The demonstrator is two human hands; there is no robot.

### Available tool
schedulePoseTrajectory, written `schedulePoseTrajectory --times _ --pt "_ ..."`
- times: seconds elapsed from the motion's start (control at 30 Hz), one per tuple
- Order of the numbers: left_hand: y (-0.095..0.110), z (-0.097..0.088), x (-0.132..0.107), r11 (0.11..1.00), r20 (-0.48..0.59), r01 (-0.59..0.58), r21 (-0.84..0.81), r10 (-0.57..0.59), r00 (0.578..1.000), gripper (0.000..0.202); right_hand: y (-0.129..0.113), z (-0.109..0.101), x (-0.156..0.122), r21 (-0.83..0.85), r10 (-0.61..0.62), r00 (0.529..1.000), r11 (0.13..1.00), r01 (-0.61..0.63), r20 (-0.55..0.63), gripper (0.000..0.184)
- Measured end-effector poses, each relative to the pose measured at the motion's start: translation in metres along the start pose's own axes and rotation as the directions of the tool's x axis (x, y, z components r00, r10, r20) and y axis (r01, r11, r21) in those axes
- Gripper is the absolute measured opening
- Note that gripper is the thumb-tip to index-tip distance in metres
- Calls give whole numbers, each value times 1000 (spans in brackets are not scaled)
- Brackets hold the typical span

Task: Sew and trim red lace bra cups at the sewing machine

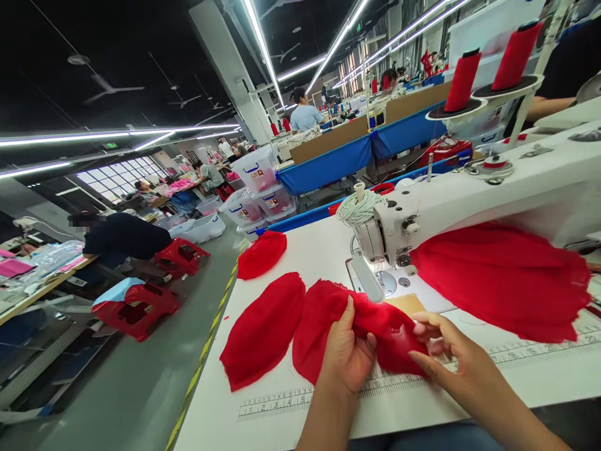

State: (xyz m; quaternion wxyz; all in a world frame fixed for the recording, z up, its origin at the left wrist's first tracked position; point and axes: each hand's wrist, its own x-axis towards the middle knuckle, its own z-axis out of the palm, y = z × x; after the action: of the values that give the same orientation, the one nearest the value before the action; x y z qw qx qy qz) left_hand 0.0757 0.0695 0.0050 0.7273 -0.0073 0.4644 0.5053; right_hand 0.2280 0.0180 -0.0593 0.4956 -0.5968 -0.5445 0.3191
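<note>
Gathered between my hands is a red fabric piece (323,332) with a scalloped lace-like edge, part of it lying on the white table. My left hand (350,354) is closed on its middle, thumb on top. At the right end of the same piece, my right hand (446,354) has thumb and fingers closed about the cloth's edge, its fingertips partly hidden. Just beyond the fabric stands a white sewing machine (441,207), its lit needle area close to the cloth. A flat red fabric piece (265,332) lies left of my hands, and a smaller red piece (263,255) sits farther back.
A large red cloth (502,282) lies under the machine arm. A printed ruler scale (277,404) runs along the table's near side. Red thread cones (462,81) stand above the machine. Plastic bins (256,169), red stools (136,307) and several people are beyond the table.
</note>
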Motion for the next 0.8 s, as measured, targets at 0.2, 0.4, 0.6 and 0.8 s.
schedulePoseTrajectory --times 0.2,0.4,0.6,0.8 --pt "4 -2 0 996 21 86 -12 -86 996 31 -2 9 -1 -117 -64 997 991 60 -37 32" --pt "-19 -6 -8 984 69 -64 165 53 996 31 -14 -4 3 -206 -395 914 906 370 -96 18" --pt "-45 -7 -18 918 182 -226 327 174 968 50 -25 -9 4 -211 -399 916 893 396 30 29" --pt "-33 -5 -14 941 180 -193 278 146 973 49 -19 -14 1 -56 -171 981 983 177 88 27"
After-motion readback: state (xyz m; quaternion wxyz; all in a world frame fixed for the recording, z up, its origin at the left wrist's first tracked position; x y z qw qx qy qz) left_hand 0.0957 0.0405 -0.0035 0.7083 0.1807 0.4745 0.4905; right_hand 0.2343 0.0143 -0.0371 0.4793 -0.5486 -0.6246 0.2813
